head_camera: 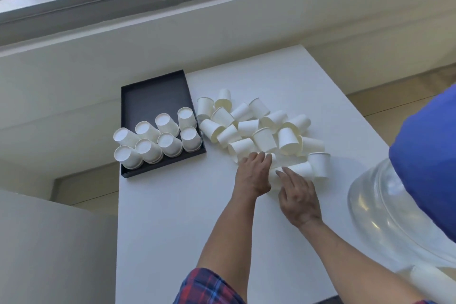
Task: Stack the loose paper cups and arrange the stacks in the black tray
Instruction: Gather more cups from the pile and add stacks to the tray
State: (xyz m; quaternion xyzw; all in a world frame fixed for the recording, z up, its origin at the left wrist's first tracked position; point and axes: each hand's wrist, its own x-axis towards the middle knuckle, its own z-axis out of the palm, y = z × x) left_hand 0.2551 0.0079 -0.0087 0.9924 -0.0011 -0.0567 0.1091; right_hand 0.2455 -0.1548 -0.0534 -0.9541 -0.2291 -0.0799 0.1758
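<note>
A black tray [153,91] sits at the table's left edge and holds several stacks of white paper cups [170,143] standing upside down in two rows. To its right lies a pile of loose paper cups [261,128], most of them on their sides. My left hand [254,175] reaches into the pile's near edge, its fingers curled over a loose cup [273,156]. My right hand [297,195] lies beside it, fingers stretched over another cup [299,169] lying on its side. One cup [319,164] stands upright just right of my hands.
The white table [177,217] is narrow, with a drop along its left edge and the tray overhanging that edge. A large clear water bottle [385,212] with a blue top [429,165] stands at the right, close to my right forearm. A window ledge runs behind.
</note>
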